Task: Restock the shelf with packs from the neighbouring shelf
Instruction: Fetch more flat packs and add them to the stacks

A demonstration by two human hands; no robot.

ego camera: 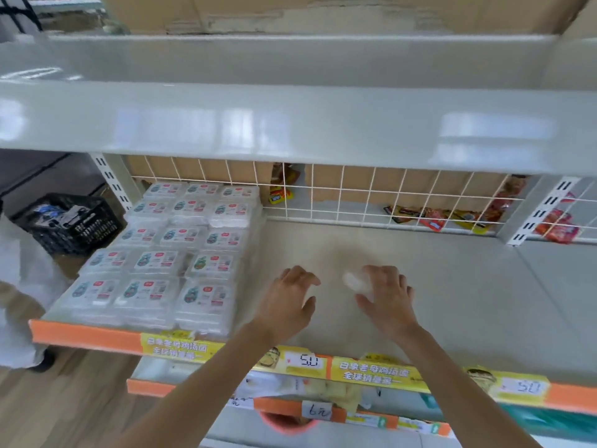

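Mid-frame: left hand (290, 294) spread wide, holding nothing; right hand (386, 294) likewise spread, blurred pale object at fingertips, grip unclear. Packs (168, 247) stacked left on shelf (452, 286). Best grasped from both sides, slid rightward.

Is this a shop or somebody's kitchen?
Most likely a shop. Metal shelves carry yellow price tags along an orange front edge, and many identical clear packs sit in neat rows on the shelf. More snack packets lie behind a wire grid.

Pale grey shelf (452, 286), orange edge strip (84, 334)
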